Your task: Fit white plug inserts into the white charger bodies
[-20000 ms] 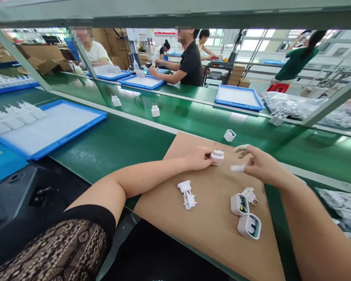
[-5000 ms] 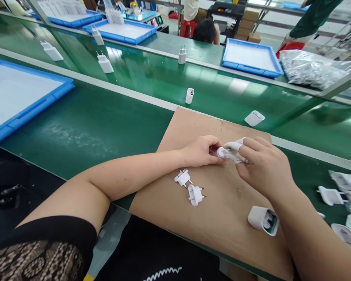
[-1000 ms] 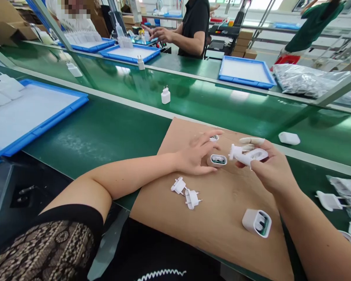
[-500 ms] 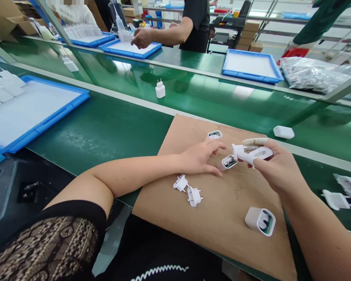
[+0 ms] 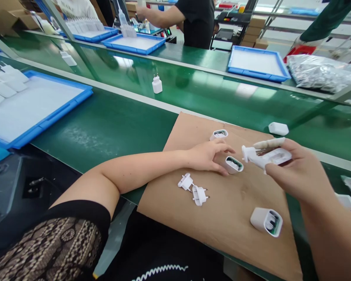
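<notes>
My left hand (image 5: 212, 155) rests on the cardboard sheet, thumb and fingers around an open-ended white charger housing (image 5: 234, 165) that shows a green board inside. My right hand (image 5: 295, 168) is closed on a white plastic piece with an oval loop (image 5: 276, 157); its narrow end points at that housing, a small gap away. A second housing (image 5: 219, 134) stands behind my left hand. Another housing (image 5: 266, 221) lies at the front right. Two white plug caps with pins, one farther left (image 5: 185, 181) and one beside it (image 5: 199, 195), lie in front of my left forearm.
Beneath the work is the cardboard sheet (image 5: 222, 218). Across the green belt (image 5: 193, 89), an upright charger (image 5: 157, 84) and a lying white block (image 5: 278, 128) are seen. A blue-rimmed tray (image 5: 61, 109) with chargers is left. A co-worker (image 5: 197, 23) stands opposite.
My right hand has drawn back to the right with the white piece, away from the housing by my left hand. Items on the belt have shifted left. The co-worker's arm has pulled back.
</notes>
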{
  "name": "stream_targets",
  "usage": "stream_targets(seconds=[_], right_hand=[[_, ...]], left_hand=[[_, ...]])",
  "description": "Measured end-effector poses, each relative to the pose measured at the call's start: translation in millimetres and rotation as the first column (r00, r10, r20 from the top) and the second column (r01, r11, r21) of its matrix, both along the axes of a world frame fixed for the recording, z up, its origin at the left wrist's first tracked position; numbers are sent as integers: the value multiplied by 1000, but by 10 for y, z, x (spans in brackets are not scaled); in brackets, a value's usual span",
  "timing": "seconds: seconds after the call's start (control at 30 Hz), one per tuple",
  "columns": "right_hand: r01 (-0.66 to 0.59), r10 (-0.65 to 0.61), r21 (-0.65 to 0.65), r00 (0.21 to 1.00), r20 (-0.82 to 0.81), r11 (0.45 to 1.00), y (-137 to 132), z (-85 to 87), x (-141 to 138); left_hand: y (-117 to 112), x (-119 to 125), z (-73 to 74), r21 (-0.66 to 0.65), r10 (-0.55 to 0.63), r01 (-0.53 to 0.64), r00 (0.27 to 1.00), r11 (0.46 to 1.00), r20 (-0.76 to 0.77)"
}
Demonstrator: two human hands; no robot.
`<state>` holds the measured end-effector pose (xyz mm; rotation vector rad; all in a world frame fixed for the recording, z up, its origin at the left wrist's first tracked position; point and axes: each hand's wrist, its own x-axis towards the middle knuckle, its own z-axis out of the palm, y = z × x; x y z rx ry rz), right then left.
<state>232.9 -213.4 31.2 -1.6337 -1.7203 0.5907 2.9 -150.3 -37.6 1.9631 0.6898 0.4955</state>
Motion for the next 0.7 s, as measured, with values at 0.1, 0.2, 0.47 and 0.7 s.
stream_targets(seconds=[0.1,0.2,0.47,0.7], right_hand=[[-121,92,116,969,228,986,-85,-13,-65],[-257,166,167,891,422,952,-122,-48,-104],[-289,159,212,864,478,934,-100,-92,-64],[-370,91,311,758,646,875,-128,-60,-130]], left_hand=[[-46,8,-6,-56,6,-5,1000,998,28],[-96,33,-5,-53,64,-62,997,997,34],[-157,70,-8,113,109,-113,993,987,43],[-166,81,-34,178,125,-128,992,976,30]])
